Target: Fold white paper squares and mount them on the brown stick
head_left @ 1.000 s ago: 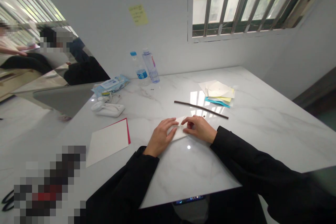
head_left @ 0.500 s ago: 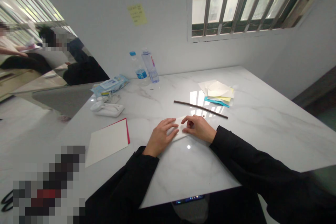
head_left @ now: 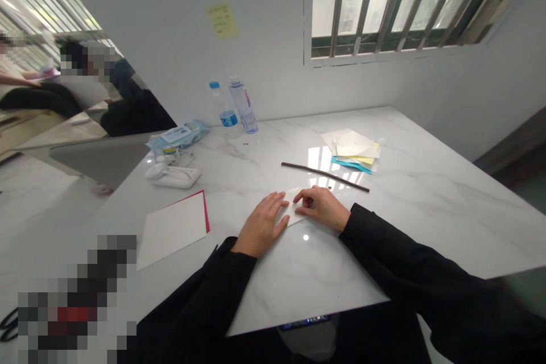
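A folded piece of white paper (head_left: 294, 217) lies on the table between my hands. My left hand (head_left: 263, 224) rests flat over its left part, fingers stretched out and thumb apart. At the paper's right part is my right hand (head_left: 323, 208), its fingers bent and its thumb and index finger a little apart, touching the sheet. Beneath both hands, parts of the paper are hidden. Just beyond them lies a thin dark brown stick (head_left: 325, 176), slightly curved.
Several paper scraps (head_left: 352, 143) are piled at the back right. White sheets (head_left: 173, 227) over a red one lie at left. Farther back are a white device (head_left: 174, 177), a wipes pack (head_left: 179, 135), a blue-capped bottle (head_left: 228, 118) and a clear bottle (head_left: 244, 105). Two people sit beyond the partition.
My left hand's fingers have shifted slightly, and its thumb now sits lower on the paper, farther from the fingers. The right hand has barely moved.
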A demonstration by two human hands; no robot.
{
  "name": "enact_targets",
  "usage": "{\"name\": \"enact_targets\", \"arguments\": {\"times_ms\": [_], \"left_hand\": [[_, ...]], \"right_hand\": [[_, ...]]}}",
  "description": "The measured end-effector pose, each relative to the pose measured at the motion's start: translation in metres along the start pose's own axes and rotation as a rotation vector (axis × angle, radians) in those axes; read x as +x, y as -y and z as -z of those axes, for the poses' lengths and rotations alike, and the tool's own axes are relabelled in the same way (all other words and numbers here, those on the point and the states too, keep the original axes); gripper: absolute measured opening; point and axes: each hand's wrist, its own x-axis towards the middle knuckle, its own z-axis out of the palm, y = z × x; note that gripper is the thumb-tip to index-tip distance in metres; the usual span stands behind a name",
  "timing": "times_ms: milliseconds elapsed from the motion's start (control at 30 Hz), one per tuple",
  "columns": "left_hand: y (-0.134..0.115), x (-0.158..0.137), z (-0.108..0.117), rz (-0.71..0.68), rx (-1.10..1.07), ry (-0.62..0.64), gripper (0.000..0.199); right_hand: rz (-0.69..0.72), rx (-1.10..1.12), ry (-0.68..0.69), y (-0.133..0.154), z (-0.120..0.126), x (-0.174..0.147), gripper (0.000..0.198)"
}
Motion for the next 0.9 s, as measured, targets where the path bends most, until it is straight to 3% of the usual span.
{"name": "enact_targets", "arguments": {"times_ms": [300, 433, 567, 767, 900], "left_hand": [[0.007, -0.005, -0.004, 0.003, 0.023, 0.085, 0.046], [0.006, -0.005, -0.006, -0.007, 0.032, 0.097, 0.054], [0.007, -0.005, -0.009, -0.003, 0.067, 0.115, 0.064], [0.009, -0.005, -0.007, -0.017, 0.088, 0.134, 0.058], [0.010, -0.006, -0.005, -0.011, 0.090, 0.158, 0.056]], "right_hand": [[0.037, -0.070, 0.021, -0.001, 0.004, -0.001, 0.016], [0.189, -0.096, 0.018, -0.002, 0.006, -0.003, 0.025], [0.351, -0.047, 0.060, 0.002, 0.004, -0.004, 0.012], [0.336, -0.050, 0.177, -0.002, 0.012, -0.001, 0.006], [0.282, -0.077, 0.174, -0.012, 0.026, 0.001, 0.003]]}}
